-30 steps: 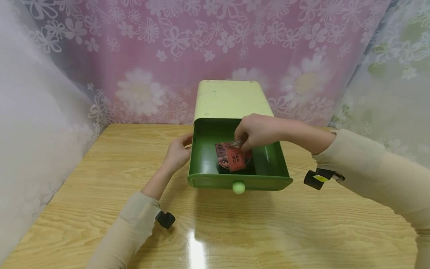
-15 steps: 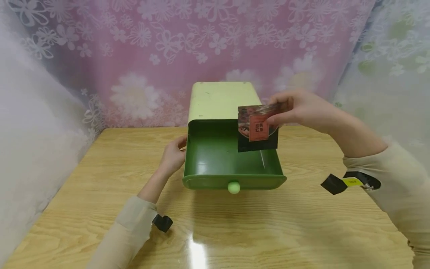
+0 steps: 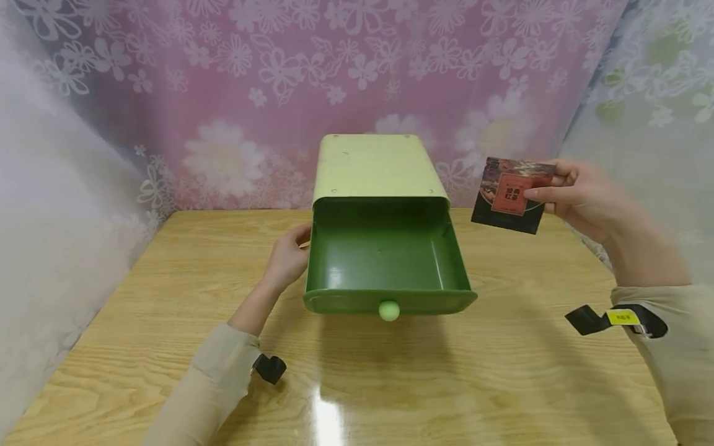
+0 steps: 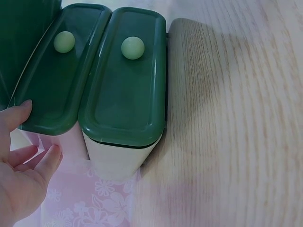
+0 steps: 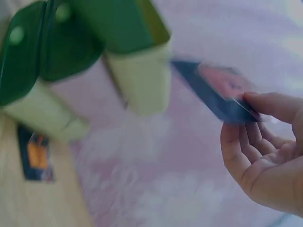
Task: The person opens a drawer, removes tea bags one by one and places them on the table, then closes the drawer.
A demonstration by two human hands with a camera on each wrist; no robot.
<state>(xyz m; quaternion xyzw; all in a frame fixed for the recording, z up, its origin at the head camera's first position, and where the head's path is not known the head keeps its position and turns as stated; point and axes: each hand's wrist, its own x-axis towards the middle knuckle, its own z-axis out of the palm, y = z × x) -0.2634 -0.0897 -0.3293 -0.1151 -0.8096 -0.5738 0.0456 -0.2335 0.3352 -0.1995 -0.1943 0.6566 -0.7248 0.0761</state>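
Observation:
My right hand pinches a dark tea sachet with a red label between thumb and fingers, up in the air to the right of the drawer cabinet. The cabinet is pale yellow-green, and its green top drawer is pulled out with nothing inside. At the cabinet's left side rests my left hand, partly hidden in the head view. The left wrist view has its thumb on the edge of a closed lower drawer and its fairly straight fingers against the side.
Another closed drawer with a round knob sits below. A packet with an orange label lies on the table beside the cabinet in the right wrist view. A flowered pink curtain hangs behind the wooden table.
My right hand has lifted the tea sachet out of the top drawer and carried it to the right, past the cabinet. My left hand stays at the cabinet's side.

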